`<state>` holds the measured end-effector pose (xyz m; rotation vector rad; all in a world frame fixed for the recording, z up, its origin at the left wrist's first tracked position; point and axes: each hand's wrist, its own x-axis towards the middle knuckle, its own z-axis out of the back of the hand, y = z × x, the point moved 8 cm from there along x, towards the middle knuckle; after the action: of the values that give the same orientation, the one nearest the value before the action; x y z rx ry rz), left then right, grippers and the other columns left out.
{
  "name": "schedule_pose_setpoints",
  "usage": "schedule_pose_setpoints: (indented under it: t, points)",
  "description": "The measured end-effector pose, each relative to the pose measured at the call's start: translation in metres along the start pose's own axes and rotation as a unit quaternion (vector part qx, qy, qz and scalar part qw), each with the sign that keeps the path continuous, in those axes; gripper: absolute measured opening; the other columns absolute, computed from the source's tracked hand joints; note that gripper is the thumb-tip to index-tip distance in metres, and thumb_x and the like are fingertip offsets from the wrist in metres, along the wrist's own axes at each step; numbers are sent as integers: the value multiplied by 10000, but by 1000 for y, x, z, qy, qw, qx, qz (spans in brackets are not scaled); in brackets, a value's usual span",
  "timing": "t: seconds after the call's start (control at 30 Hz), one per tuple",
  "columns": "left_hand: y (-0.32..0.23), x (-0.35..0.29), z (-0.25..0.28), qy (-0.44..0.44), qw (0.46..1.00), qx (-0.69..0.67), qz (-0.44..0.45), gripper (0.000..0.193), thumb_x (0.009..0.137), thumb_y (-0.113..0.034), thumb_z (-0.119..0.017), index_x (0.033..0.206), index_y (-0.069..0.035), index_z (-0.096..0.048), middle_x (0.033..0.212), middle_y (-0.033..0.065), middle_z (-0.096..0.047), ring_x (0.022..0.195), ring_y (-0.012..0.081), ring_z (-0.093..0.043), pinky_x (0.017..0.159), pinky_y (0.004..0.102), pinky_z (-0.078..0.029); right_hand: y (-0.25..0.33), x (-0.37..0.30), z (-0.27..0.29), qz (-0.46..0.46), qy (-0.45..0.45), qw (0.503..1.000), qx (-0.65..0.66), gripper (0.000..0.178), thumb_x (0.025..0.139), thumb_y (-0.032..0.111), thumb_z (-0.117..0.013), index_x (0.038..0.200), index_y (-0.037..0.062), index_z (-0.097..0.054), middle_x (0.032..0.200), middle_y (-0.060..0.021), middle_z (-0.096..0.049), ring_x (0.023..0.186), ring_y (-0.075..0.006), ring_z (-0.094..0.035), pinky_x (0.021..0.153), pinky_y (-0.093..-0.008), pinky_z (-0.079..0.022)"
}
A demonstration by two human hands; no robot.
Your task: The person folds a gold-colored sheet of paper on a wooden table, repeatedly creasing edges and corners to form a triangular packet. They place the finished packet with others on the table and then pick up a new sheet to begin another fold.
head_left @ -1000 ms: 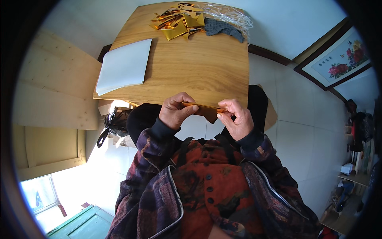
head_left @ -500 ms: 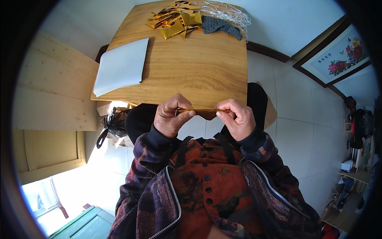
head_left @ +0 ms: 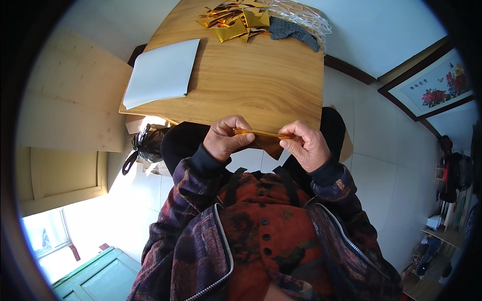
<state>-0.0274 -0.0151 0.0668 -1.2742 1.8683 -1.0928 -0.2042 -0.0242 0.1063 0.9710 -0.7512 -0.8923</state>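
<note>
Evidently, L hand (head_left: 226, 139) & R hand (head_left: 307, 145) each have thumb & fingers clamped on 1 end of the folded gold foil paper (head_left: 267, 142), by the near edge of the wooden table (head_left: 256, 80). Rec.: apply even tension, align edges (foil prob. creases easily).

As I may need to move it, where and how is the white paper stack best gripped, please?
Pinch the stack at its near left corner, thumb on top, probably from the wearer's side: it lies flat, with that corner close to the edge of the table.
</note>
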Motion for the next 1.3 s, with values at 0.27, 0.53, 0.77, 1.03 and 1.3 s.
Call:
schedule_pose_setpoints:
  t: [0.27,0.53,0.77,1.03,1.3]
  points:
    - [45,13,21,-56,992,-33,105,87,876,-32,-691,898,-57,-610,773,1,-651,616,45,-559,531,194,-423,-31,2,-15,-58,12,998,23,137,943,130,-619,937,1,-571,731,-8,-575,637,-55,-478,595,-230,-407]
    - [44,7,17,3,980,173,100,325,1031,-272,-458,1231,-40,-567,758,-18,-597,565,42,-529,516,177,-412,-53,-2,-21,-116,1,978,174,88,934,42,-583,1010,-2,-579,798,-16,-631,721,-42,-558,638,-218,-442]
    - [41,3,21,-27,985,124,116,273,1025,-183,-425,1179,-28,-588,676,-6,-571,456,51,-474,467,199,-425,-48,-5,-24,-70,38,985,152,112,963,97,-572,1013,-1,-590,849,-11,-629,718,-43,-539,655,-211,-448]
    - [46,0,19,-54,986,26,154,225,1012,-159,-425,1103,-27,-582,674,23,-593,436,62,-472,460,212,-457,-59,-5,-40,-147,90,931,322,237,992,221,-533,887,15,-584,998,-62,-654,800,-66,-551,729,-223,-448]
    - [53,3,28,-35,978,83,189,203,975,-158,-463,1074,-40,-595,701,26,-613,467,74,-511,418,204,-394,-51,5,-41,-112,175,965,163,226,878,104,-616,697,23,-508,1063,-112,-672,722,-69,-523,633,-252,-431]
